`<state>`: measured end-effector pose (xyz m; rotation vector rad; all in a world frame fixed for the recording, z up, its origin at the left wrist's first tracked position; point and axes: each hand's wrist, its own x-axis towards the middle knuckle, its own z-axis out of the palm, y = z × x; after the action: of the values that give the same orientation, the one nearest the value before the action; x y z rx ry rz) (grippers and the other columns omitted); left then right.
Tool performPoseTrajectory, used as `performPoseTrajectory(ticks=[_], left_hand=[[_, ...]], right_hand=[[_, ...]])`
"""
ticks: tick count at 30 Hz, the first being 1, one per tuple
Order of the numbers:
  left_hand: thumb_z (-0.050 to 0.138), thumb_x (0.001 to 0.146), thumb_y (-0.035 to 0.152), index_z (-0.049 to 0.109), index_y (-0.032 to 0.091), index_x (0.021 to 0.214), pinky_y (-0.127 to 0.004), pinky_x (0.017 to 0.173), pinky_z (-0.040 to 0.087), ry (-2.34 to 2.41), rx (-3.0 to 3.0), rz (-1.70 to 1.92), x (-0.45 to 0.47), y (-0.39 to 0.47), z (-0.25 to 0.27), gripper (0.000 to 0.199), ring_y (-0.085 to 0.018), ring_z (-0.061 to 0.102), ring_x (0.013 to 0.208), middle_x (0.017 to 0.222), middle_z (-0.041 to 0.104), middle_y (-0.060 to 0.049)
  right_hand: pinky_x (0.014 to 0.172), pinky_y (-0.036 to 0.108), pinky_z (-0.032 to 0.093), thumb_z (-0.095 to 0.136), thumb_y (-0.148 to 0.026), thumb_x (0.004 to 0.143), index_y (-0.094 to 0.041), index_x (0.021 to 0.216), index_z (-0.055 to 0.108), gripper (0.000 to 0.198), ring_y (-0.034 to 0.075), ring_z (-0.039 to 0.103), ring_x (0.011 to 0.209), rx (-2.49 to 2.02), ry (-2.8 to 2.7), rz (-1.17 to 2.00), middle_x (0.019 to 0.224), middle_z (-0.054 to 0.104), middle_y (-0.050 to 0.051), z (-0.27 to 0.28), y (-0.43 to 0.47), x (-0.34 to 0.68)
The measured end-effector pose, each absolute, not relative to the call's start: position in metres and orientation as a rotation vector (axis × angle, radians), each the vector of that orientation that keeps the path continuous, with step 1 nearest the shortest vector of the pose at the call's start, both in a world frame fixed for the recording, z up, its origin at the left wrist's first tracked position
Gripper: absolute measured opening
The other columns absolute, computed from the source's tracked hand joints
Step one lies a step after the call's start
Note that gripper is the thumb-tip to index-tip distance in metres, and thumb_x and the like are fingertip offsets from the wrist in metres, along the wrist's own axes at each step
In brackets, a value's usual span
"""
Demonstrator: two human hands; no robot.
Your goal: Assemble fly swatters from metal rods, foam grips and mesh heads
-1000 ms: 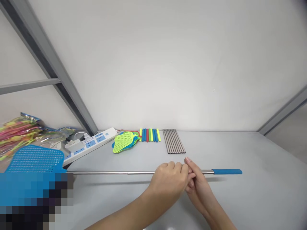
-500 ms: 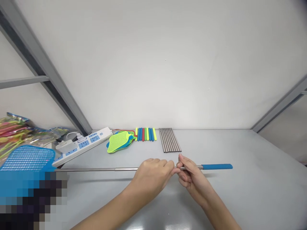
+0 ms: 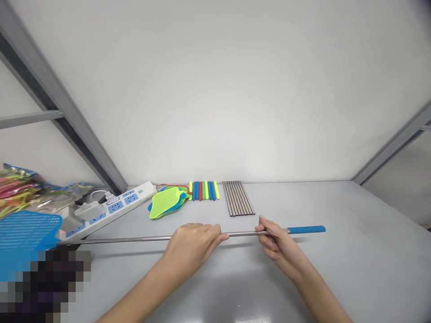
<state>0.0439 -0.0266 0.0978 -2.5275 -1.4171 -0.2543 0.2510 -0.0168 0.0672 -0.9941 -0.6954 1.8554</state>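
Across the front of the table stretches a long telescopic fly swatter (image 3: 242, 233) with a silver metal shaft. Its blue perforated head (image 3: 30, 229) is at the far left, and its blue handle grip (image 3: 307, 229) points right. My left hand (image 3: 195, 244) is closed over the shaft from above, left of the middle. My right hand (image 3: 274, 240) pinches the shaft just short of the blue grip, palm side showing. Between the two hands a stretch of bare shaft is visible. The swatter is held above the tabletop and casts a shadow on it.
Beyond the hands lie a pile of swatter heads (image 3: 164, 202), a row of coloured grips (image 3: 204, 190) and several metal tubes (image 3: 238, 198). A white power strip (image 3: 114, 208) with plugs and bagged items (image 3: 20, 188) are at left. A pixelated patch covers the lower left.
My left hand has slid left, away from my right hand, and the swatter's head has shifted left with it. The shaft now spans longer. My right hand has moved slightly right.
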Motion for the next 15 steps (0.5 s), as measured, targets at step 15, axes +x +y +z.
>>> performPoseTrajectory(ticks=[15], left_hand=[[0.027, 0.085, 0.035, 0.044, 0.018, 0.057, -0.022, 0.045, 0.023, -1.426, -2.552, -0.296, 0.039, -0.029, 0.094, 0.037, -0.011, 0.048, 0.044, 0.047, 0.051, 0.004]], right_hand=[[0.031, 0.013, 0.010, 0.056, -0.038, 0.070, -0.012, 0.065, 0.057, 0.026, 0.002, 0.010, 0.038, -1.047, -0.608, 1.808, 0.040, 0.029, -0.007, 0.052, -0.014, 0.274]])
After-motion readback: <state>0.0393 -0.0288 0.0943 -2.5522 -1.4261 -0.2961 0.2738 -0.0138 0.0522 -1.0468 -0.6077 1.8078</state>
